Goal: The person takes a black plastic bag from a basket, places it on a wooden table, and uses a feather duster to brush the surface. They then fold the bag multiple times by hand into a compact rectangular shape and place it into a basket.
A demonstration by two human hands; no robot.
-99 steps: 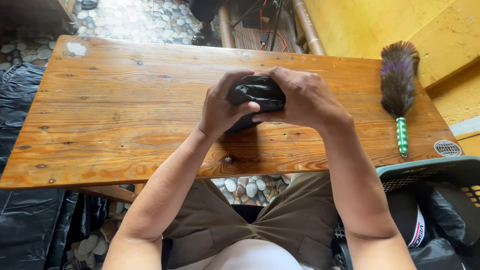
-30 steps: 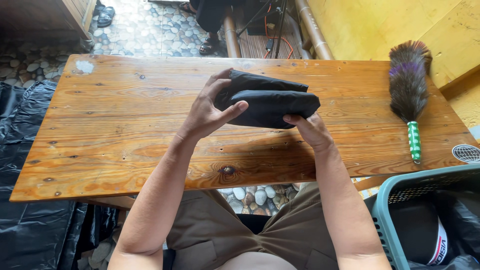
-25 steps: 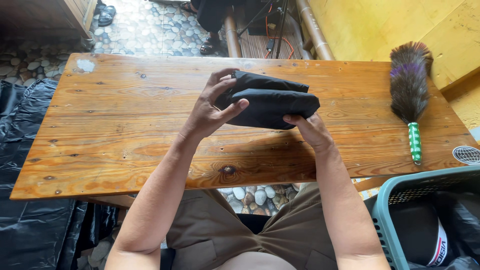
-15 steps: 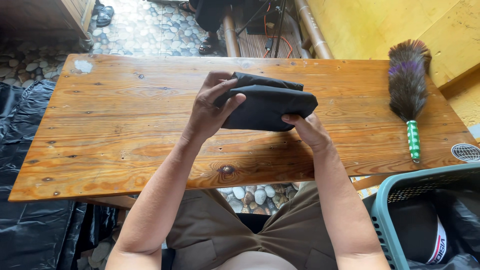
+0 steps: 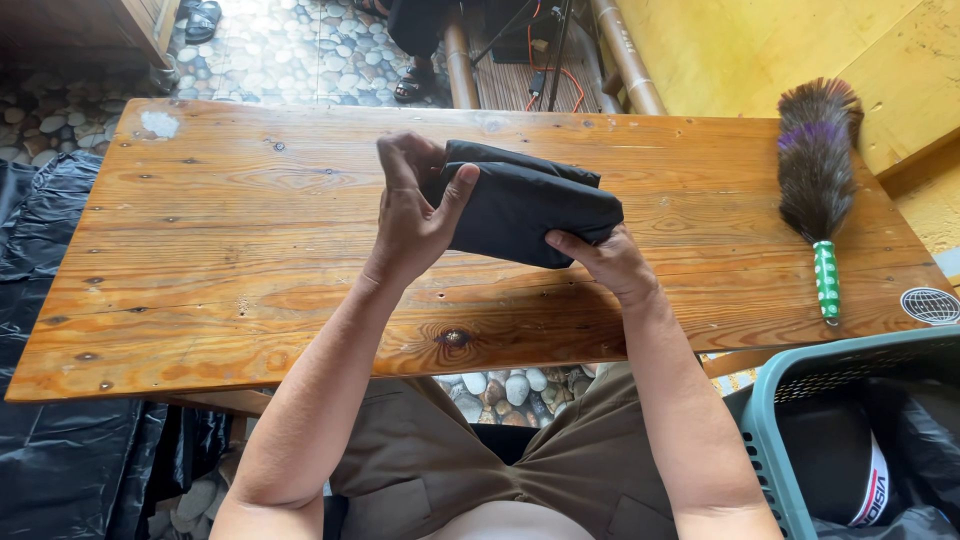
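black cloth (image 5: 525,205) between both hands

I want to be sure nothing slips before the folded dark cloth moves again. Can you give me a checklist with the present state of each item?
1. Left hand grips the folded black cloth at its left end, thumb on the near face: ok.
2. Right hand supports the cloth's right end from below: ok.
3. Folds stay together, no loose end hanging: ok, on the side that shows; far side cannot tell.
4. Bare wooden table under the cloth: ok.
5. Feather duster lies apart, at the table's right end: ok.
6. Room in the teal basket lower right: cannot tell, mostly cut off.
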